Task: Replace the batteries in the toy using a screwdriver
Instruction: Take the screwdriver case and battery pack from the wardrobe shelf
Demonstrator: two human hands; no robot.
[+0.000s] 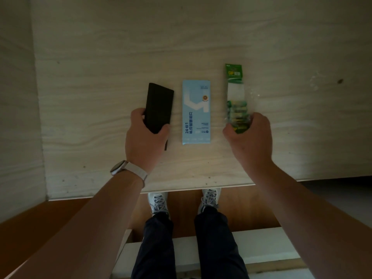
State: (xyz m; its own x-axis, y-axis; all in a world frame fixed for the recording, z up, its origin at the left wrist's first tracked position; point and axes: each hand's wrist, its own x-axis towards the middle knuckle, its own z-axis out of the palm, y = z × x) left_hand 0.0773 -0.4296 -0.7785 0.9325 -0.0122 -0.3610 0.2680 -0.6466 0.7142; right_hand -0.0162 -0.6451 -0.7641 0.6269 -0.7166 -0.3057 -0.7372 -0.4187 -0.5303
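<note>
A: Clear plastic film under a green card header: that's the battery pack [235, 97], on the right of the pale wood table [120, 57]. The header is at the far end and the cells are bunched at the near end.

B: How will it handle?

A: Light at the header and heavier where the cells sit, I'd judge. The film looks soft and slippery and should crumple, so it's best held around the cells themselves, not the loose wrap.

B: Is that where the right hand is?

A: Yes. The right hand [249, 135] has its fingers curled round the near end, closed on the cells.

B: And the left?

A: The left hand [145, 139], with a watch [120, 168] on the wrist, is wrapped round the near end of a flat black slab [159, 108] on the left. It looks stiff, smooth and probably slick, so a grip across its width suits it. I can't tell whether it's the toy or a case.

B: What's between them?

A: A pale blue box [196, 111], untouched and a little apart from both. Going by its print, it may be the screwdriver set. No bare screwdriver is in sight.
</note>
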